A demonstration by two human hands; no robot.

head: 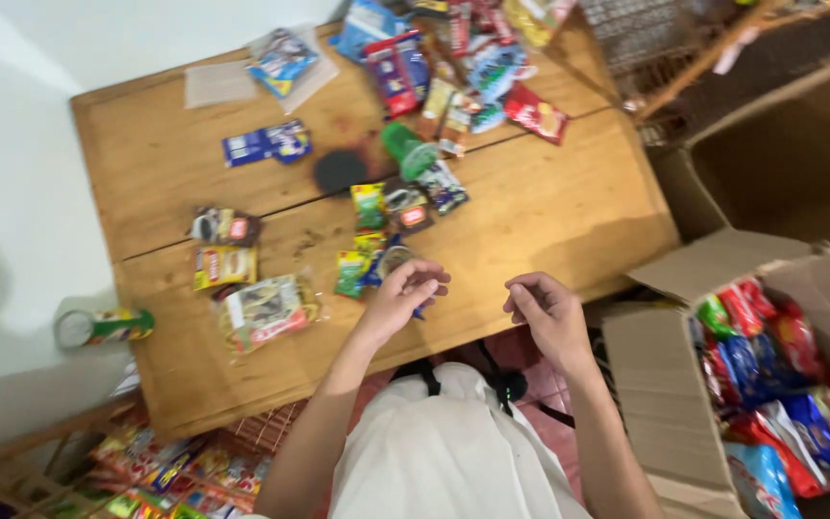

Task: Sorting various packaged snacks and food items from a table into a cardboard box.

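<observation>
The left hand (403, 293) is near the counter's (549, 207) front edge. Its grip is curled on a small blue packet (419, 311), hard to see. The right hand (548, 306) hangs just beside it, fingers bent, holding nothing. More snack packets (377, 255) lie close by. Pinch only one packet, and keep the others still.

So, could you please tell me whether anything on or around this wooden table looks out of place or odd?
Yes: a dark round stain marks the wooden table beside a green cup lying tipped over among snack packets. A green can also lies on its side off the table's left edge.
</observation>
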